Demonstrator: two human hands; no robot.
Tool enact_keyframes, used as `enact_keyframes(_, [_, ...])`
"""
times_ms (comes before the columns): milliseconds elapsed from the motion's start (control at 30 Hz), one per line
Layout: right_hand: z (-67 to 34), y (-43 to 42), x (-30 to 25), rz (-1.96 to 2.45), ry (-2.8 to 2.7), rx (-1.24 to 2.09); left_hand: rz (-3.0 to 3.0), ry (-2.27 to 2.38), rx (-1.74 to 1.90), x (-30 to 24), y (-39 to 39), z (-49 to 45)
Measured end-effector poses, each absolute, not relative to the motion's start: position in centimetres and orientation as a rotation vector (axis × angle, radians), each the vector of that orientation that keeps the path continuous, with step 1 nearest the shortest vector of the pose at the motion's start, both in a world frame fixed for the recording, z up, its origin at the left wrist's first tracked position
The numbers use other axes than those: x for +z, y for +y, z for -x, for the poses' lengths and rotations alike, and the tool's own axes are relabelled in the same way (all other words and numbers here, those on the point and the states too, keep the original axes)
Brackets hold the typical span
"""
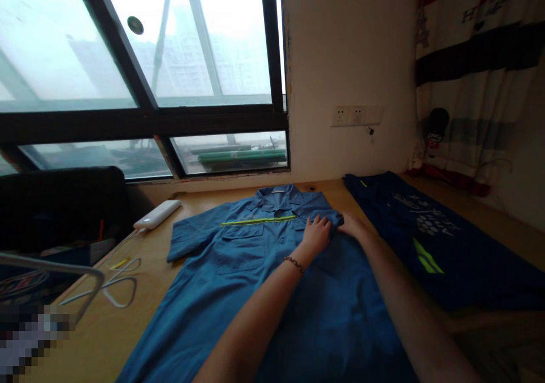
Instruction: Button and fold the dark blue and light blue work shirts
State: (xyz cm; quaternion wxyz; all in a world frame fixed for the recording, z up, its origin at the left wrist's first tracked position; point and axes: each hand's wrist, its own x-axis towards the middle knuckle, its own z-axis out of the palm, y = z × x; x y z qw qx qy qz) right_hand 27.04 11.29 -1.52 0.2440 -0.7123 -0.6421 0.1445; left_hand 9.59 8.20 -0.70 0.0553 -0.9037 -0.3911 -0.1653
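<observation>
A blue short-sleeved work shirt (pixel 242 258) lies front up and spread out, its collar toward the window wall. A yellow-green stripe crosses its chest above a flapped pocket. The sleeve on the right is folded inward over the chest. On that folded sleeve rests my left hand (pixel 317 232), a beaded bracelet at its wrist, fingers slightly bent and a little apart on the cloth. My right hand (pixel 349 224) is closed at the sleeve's outer edge, its fingertips partly hidden by the fabric.
A dark navy garment (pixel 409 224) with white print lies to the right on the wooden table (pixel 140 303). At the left are a white power bank (pixel 157 214), a pale cable (pixel 121 292) and a dark chair back (pixel 63 196). A window and wall sockets (pixel 357 115) are behind.
</observation>
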Motion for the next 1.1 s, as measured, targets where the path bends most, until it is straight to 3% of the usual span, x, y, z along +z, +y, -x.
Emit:
enact_keyframes(133, [-27.8,10.0,-2.7,1.907,-1.62,0.25,2.737,-1.198,-0.522,-1.5,8.6,-10.2])
enact_keyframes(300, [-30.9,10.5,-3.1,1.889,-1.422,0.471,2.694,-1.255,-0.609,-2.0,8.7,-9.1])
enact_keyframes(667, [-30.7,11.0,-3.0,1.758,-1.473,0.532,2.809,-1.208,-0.641,-1.9,8.5,-9.2])
enact_keyframes(900, [-31.6,11.2,-4.2,1.906,-1.31,0.419,3.031,-1.052,-0.512,-1.5,8.0,-9.0])
enact_keyframes(1100, [-31.2,10.9,-3.5,1.925,-1.393,0.265,2.75,-1.296,-0.741,-1.2,8.4,-8.8])
